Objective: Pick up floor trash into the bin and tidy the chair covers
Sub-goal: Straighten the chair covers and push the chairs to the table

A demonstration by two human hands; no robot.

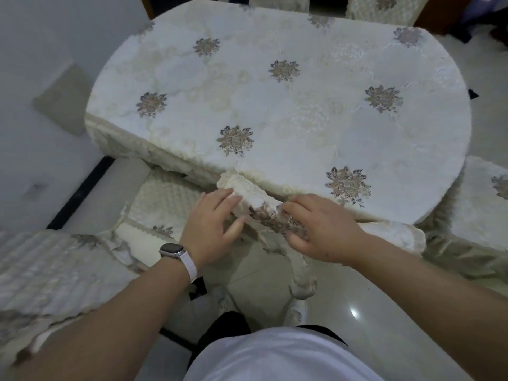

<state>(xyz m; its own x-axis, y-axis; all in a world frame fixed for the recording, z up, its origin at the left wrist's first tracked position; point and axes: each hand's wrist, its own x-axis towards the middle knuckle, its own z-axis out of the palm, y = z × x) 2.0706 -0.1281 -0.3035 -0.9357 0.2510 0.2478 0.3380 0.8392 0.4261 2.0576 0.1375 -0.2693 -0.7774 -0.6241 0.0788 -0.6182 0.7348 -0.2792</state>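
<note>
A cream, flower-embroidered chair cover [258,199] sits bunched over the top of a chair back pushed against the table's near edge. My left hand [214,226], with a watch on the wrist, lies on the cover's left part, fingers spread and curled around the fabric. My right hand [321,229] presses and pinches the cover's dark flower patch on the right. The cover's right end [395,235] hangs loose. No trash or bin is in view.
An oval table under a white floral cloth [275,100] fills the middle. A quilted chair seat [162,202] sits left of my hands, another covered chair [41,276] at near left, one [483,199] at right. Glossy tiled floor [371,298] lies below.
</note>
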